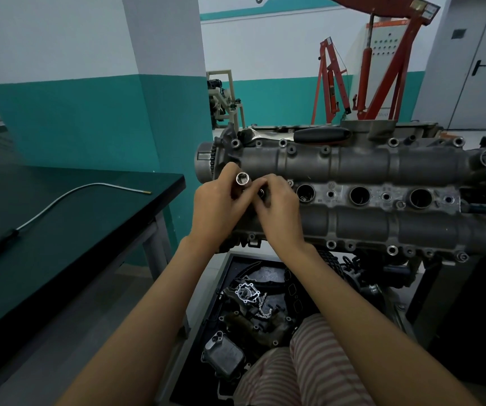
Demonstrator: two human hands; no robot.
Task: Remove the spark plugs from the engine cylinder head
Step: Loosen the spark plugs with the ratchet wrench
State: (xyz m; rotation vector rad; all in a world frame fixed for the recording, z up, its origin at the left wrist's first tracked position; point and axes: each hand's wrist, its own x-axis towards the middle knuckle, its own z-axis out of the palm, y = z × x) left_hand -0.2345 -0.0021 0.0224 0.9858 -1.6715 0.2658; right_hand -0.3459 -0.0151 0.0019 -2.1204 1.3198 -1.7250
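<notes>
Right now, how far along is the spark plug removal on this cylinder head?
Three plug wells on the cylinder head stand open; whether plugs remain inside cannot be told. In hand: the left hand grips a socket over the leftmost well, the right hand beside it. The ratchet lies unused on the head.

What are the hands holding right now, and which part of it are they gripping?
The left hand grips a silver socket around its barrel, open end up. The right hand pinches its lower part; what is there is hidden.
</notes>
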